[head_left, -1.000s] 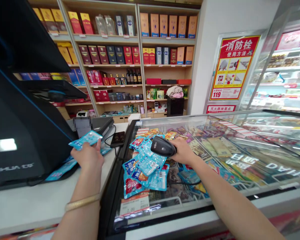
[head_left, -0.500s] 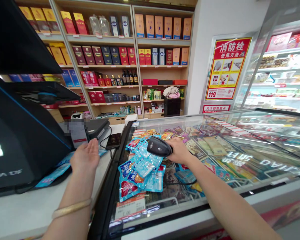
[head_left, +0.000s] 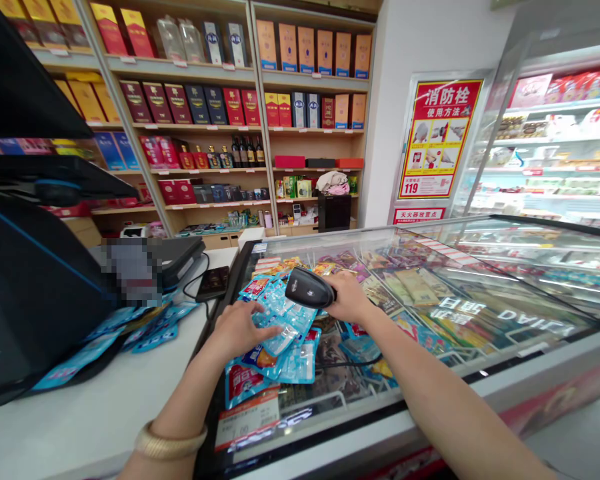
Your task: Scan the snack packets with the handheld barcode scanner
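A pile of blue snack packets lies on the glass lid of the freezer. Over the left side of this pile is my left hand, thumb and fingers apart, nothing held between them. My right hand is wrapped round the handle of a black barcode scanner, whose head points left above the packets. A cable runs over the glass below it. More blue packets lie on the white counter at the left, beside the dark checkout machine.
A phone lies on the white counter near the freezer's black edge. Shelves of boxed bottles line the back wall. A red fire-hydrant poster hangs at the right, next to a lit display fridge.
My left hand has moved right, from above the counter to the packet pile. Packets on the counter that it covered now show. The scanner stays in my right hand above the pile.
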### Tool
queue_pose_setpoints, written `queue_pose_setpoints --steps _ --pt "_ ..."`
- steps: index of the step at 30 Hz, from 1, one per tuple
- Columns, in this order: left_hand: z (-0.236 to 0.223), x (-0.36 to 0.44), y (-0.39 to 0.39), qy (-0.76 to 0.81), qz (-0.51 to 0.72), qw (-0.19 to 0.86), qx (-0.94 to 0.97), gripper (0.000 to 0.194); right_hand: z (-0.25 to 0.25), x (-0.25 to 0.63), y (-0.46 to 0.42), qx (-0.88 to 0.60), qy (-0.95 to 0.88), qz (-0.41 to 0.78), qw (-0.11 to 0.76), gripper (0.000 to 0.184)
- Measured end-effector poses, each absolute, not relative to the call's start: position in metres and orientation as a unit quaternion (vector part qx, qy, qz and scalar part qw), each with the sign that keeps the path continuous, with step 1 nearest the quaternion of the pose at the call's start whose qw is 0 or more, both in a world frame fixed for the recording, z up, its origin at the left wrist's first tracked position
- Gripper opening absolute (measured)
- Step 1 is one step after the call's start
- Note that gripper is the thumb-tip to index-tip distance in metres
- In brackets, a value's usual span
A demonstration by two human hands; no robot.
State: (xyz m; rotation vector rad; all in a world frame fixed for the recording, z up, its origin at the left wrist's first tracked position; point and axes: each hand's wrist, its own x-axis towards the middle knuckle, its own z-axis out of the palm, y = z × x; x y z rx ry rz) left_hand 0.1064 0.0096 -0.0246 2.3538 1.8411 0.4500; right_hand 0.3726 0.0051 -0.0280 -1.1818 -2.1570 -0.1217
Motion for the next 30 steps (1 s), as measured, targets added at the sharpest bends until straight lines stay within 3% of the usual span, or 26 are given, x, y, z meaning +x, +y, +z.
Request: queue_pose_setpoints --steps 6,19,24,30 --pt "-0.0284 0.108 0.0034 0.619 0.088 0.061 0.778 0.074 -0.0293 0.3723 0.0066 -0.448 -0.83 -0.039 0.332 0.012" --pt "-0.0325 0.1017 0.0118 0.589 0.409 0.175 0.675 0.038 -0.0305 0.3733 0.0067 -0.456 -0.823 -0.048 0.335 0.012" --pt "-0.0324 0.1014 0.0111 0.578 0.525 0.263 0.567 0.041 -0.0301 0.3715 0.0054 -0.443 -0.832 -0.049 0.329 0.009" --pt "-0.0294 0.1027 0.0085 0.579 0.556 0.261 0.536 0.04 -0.0293 0.3684 0.0026 -0.445 -0.842 -0.039 0.304 0.01"
